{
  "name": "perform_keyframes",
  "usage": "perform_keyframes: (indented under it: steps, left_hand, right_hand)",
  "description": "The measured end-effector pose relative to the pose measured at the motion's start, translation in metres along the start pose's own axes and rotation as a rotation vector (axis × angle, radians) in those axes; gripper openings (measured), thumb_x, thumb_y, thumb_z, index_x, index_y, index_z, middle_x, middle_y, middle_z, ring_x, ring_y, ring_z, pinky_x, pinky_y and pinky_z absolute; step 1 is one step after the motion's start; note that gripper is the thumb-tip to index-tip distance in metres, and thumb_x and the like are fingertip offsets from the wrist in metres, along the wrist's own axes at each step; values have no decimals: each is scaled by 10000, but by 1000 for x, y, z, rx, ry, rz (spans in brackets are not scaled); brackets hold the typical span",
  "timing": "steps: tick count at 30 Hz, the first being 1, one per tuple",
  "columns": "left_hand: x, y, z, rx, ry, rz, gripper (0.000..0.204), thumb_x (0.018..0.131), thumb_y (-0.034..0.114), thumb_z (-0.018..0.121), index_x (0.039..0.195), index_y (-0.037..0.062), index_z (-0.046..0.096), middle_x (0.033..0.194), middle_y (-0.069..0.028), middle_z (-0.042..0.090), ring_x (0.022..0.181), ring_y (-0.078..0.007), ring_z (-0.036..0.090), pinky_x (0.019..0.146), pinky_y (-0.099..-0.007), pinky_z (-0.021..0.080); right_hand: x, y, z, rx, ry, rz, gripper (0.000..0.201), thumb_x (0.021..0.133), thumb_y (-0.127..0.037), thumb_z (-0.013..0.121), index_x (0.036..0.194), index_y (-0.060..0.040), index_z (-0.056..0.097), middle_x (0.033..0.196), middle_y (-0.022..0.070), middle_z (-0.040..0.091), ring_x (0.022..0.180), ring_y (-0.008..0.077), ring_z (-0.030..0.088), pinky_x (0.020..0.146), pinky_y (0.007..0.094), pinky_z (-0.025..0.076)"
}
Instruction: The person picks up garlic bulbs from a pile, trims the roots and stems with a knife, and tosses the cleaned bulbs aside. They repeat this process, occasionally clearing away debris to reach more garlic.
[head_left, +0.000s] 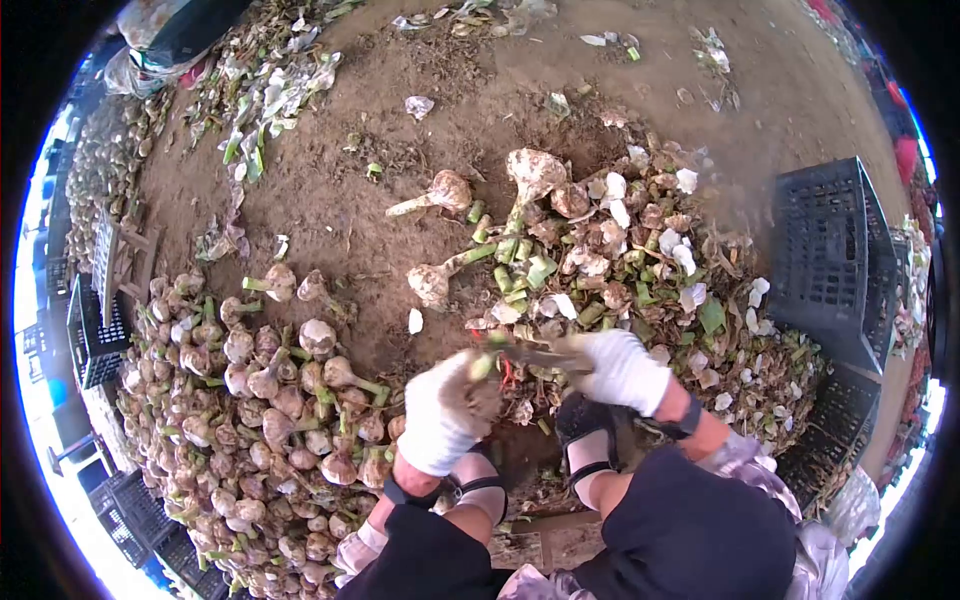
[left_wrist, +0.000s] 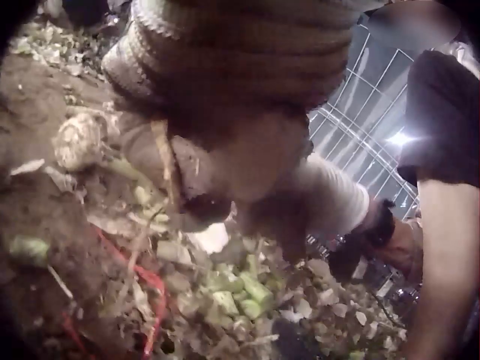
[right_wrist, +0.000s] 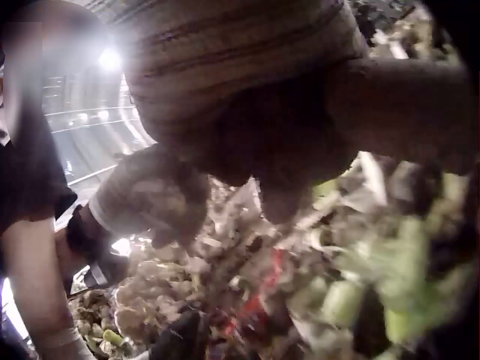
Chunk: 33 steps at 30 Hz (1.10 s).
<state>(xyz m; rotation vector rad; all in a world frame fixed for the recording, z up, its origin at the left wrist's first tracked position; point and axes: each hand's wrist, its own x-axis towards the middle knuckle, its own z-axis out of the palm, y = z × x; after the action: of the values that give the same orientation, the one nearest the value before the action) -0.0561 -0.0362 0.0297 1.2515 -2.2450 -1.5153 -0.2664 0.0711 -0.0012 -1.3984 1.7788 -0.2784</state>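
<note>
My left hand [head_left: 452,402], in a white glove, grips a garlic bulb [head_left: 478,392] whose green stem stub [head_left: 484,364] points up. Just to its right my gloved right hand [head_left: 612,366] holds a dark bladed tool [head_left: 535,353] whose tip meets the stem. Something red [head_left: 507,372] shows under the blade. The left wrist view shows the left glove [left_wrist: 225,142] close up and the right glove [left_wrist: 326,202] beyond it. In the right wrist view the right glove [right_wrist: 262,112] fills the top, with the left glove [right_wrist: 150,199] lower left. Both wrist views are blurred.
A big heap of untrimmed garlic bulbs [head_left: 260,420] lies at my left. Cut stems and skins [head_left: 620,270] are piled ahead on the bare earth, with loose bulbs [head_left: 440,190] beyond. Black plastic crates [head_left: 830,260] stand at the right and more crates [head_left: 95,330] at far left.
</note>
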Motion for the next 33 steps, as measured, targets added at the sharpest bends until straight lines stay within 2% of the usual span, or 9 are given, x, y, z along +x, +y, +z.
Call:
perform_keyframes:
  steps: [4,8,11,14,16,18,22,26,33]
  left_hand:
    - [-6,-25,-41,236,466,162,193,711,41,672,899,42,627,750,-96,631,611,-227,612,569,-295,503]
    - [-20,-54,-111,477,729,-460,445,688,132,752,1091,61,577,1021,-118,614,908,-228,596,784,-319,495]
    - [-49,-65,-144,1260,690,-617,678,661,164,782,1268,137,482,1317,-154,463,1208,-305,447,1039,-419,357]
    - [-40,-70,-108,358,690,-39,532,756,87,683,1251,69,490,1252,-155,518,1120,-268,528,947,-359,460]
    - [-19,-60,-87,289,289,60,396,843,52,581,1229,30,499,1155,-141,577,985,-220,599,885,-296,504]
    - [7,-45,-43,-925,216,-77,326,900,90,524,1215,9,506,1062,-129,612,884,-179,626,828,-261,521]
    - [41,-3,6,-986,-212,-170,299,931,145,499,1185,-13,508,1020,-127,616,871,-167,614,748,-244,513]
    - [50,-62,53,-445,8,283,245,893,136,539,1124,61,568,1016,-54,635,915,-142,608,792,-280,504]
    - [-6,-29,54,-913,-93,-137,440,857,40,592,1260,-17,426,1151,-115,604,1009,-166,602,896,-318,500]
  right_hand:
    - [-20,41,-19,189,155,116,233,787,-146,616,970,-5,643,802,161,671,660,246,659,586,346,506]
    - [53,6,-73,44,719,-31,298,783,-226,659,1009,-43,593,788,161,656,686,283,656,611,391,519]
    - [129,5,-93,-189,635,20,466,764,-332,684,1085,-14,568,802,187,645,768,319,646,687,401,516]
    - [165,8,-93,-273,466,62,532,754,-423,678,1072,-4,607,832,206,651,821,342,636,744,402,495]
    - [159,6,-90,-86,479,16,420,769,-413,643,905,-15,644,764,201,645,739,341,635,689,403,497]
    - [122,-12,-84,108,497,-7,336,795,-377,646,933,-71,670,726,134,661,656,253,651,616,359,505]
    - [49,-58,-52,477,556,-408,309,761,-177,717,1058,-119,656,1015,117,664,877,208,665,746,282,557]
    - [3,-61,-27,914,247,-331,355,751,-80,684,1103,-79,637,1144,131,623,1033,245,604,896,333,468]
    - [-36,-25,-22,-146,268,-230,404,654,-214,665,1008,-38,579,741,147,582,646,339,590,569,418,473]
